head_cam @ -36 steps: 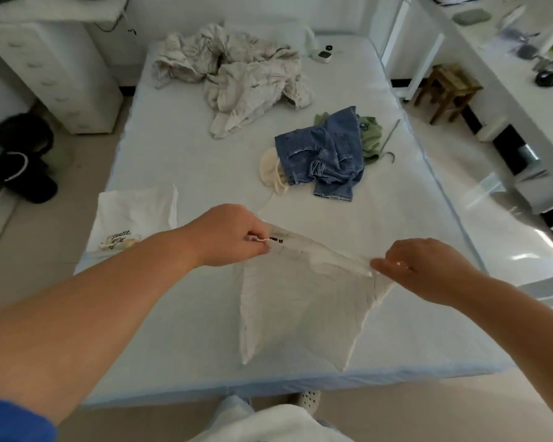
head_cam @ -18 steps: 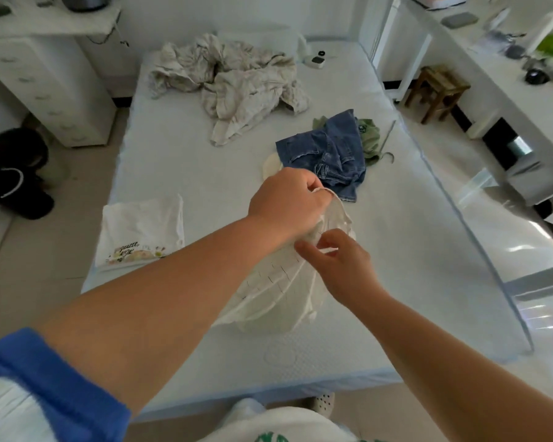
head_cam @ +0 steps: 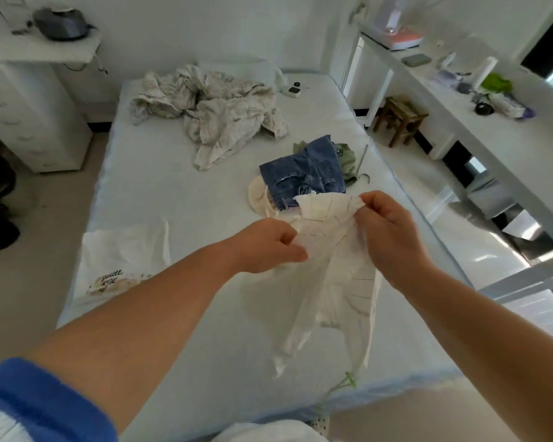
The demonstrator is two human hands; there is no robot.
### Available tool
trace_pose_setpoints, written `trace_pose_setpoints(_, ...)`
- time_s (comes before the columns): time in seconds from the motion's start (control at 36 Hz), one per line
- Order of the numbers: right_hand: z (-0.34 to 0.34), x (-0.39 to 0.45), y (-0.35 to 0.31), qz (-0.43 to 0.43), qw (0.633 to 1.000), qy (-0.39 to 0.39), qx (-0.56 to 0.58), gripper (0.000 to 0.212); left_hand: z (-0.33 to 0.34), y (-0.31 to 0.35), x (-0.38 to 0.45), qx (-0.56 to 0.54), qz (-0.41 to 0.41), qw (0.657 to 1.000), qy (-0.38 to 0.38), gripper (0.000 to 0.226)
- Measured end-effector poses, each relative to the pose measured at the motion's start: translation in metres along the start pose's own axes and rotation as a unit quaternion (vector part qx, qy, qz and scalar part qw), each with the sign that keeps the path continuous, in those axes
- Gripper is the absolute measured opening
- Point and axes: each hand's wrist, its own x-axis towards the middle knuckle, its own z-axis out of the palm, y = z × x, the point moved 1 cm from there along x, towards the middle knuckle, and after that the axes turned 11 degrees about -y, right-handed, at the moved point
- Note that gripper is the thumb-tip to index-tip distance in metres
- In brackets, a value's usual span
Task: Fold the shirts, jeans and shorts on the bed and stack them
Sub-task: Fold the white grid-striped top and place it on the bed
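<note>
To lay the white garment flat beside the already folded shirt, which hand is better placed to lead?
Probably the left hand. It grips the white garment on the side facing the folded shirt, over bare bed. The right hand pinches the upper edge farther away, near the jeans.

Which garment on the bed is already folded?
The white printed shirt lying flat at the bed's near left; the denim pile is still crumpled.

Bare pale-blue mattress (head_cam: pixel 179 199) lies open mid-bed; crumpled blue denim pile (head_cam: pixel 304 173) and folded white printed shirt (head_cam: pixel 125 260) flank it
</note>
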Motion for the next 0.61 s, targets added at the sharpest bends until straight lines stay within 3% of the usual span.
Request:
trace_pose_setpoints(0.14,-0.012,-0.002,-0.014,-0.007,0.999,0.039,0.016,0.027,0.02,0.002,0.009,-0.255,0.052,0.964,0.056,0.04)
trace_pose_setpoints(0.19,-0.019,0.0,-0.022,0.005,0.998,0.056,0.036,0.028,0.033,0.002,0.012,-0.235,0.058,0.969,0.038,0.044)
trace_pose_setpoints(0.31,-0.038,0.003,-0.04,0.018,0.994,0.083,0.071,0.028,0.06,-0.011,0.023,-0.105,0.025,0.994,0.014,0.027)
trace_pose_setpoints(0.42,-0.065,0.005,-0.048,0.002,0.991,0.109,0.072,0.022,0.067,-0.021,0.025,-0.134,0.021,0.991,-0.019,0.031)
trace_pose_setpoints(0.56,-0.105,0.016,-0.039,-0.01,0.989,0.146,-0.015,0.029,0.036,-0.014,0.02,-0.215,0.077,0.97,0.079,0.029)
trace_pose_setpoints(0.61,-0.122,0.019,-0.03,-0.005,0.986,0.15,-0.074,0.031,0.015,-0.012,0.018,-0.188,0.098,0.97,0.117,0.034)
